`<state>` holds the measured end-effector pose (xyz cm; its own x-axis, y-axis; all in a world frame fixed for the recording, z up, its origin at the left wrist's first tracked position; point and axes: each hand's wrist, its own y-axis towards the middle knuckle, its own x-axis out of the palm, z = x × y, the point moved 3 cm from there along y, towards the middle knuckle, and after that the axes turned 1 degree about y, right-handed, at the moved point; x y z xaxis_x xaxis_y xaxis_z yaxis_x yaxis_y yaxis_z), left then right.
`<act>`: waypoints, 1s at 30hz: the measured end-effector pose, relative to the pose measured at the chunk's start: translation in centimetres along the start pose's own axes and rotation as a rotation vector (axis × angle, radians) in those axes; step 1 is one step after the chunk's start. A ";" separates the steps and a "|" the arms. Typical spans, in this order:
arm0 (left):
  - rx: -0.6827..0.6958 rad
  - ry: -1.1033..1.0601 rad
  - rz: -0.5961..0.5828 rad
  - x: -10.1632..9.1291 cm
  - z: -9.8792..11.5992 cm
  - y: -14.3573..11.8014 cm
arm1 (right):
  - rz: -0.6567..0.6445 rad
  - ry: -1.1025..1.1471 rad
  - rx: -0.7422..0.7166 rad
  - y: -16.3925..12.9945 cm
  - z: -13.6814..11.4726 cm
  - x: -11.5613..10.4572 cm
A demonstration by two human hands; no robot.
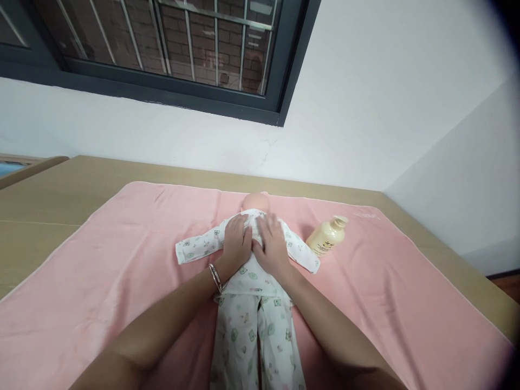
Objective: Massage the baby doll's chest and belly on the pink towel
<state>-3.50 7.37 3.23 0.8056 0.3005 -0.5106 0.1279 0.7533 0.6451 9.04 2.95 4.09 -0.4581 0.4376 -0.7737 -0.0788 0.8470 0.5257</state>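
A baby doll lies on a pink blanket, its head toward the wall. White printed pajamas cover its body, with the sleeves spread out to both sides and the trouser legs toward me. My left hand, below a bangle on the wrist, rests flat on the left part of the doll's upper torso. Beside it my right hand lies on the right part, its fingers spread and a little blurred. The two thumbs are close together. Neither hand grips anything. The doll's face cannot be seen.
A pale yellow pump bottle is by the doll's right-hand sleeve on the blanket. Under the blanket is a wooden table, its far edge against a white wall. A dark-framed window with metal bars is above.
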 end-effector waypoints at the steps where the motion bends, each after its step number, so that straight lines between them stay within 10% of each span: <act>1: 0.000 -0.008 0.001 0.0 -0.1 0.0 | -0.080 0.003 -0.014 0.1 0.0 0.2; 9: 0.010 -0.047 0.024 0.2 -0.4 -0.1 | 0.219 -0.004 -0.010 -0.8 0.3 -0.2; 15: -0.006 -0.031 0.017 0.4 -0.6 0.0 | -0.202 -0.044 -0.149 0.4 -0.3 0.0; 30: 0.055 -0.013 0.025 0.2 -0.6 0.3 | -0.257 -0.069 0.013 0.6 -1.5 -1.1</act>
<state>-3.64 7.98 2.97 0.8164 0.3111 -0.4865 0.1387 0.7122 0.6882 8.22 2.52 5.78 -0.3627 0.2270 -0.9038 -0.1727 0.9367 0.3045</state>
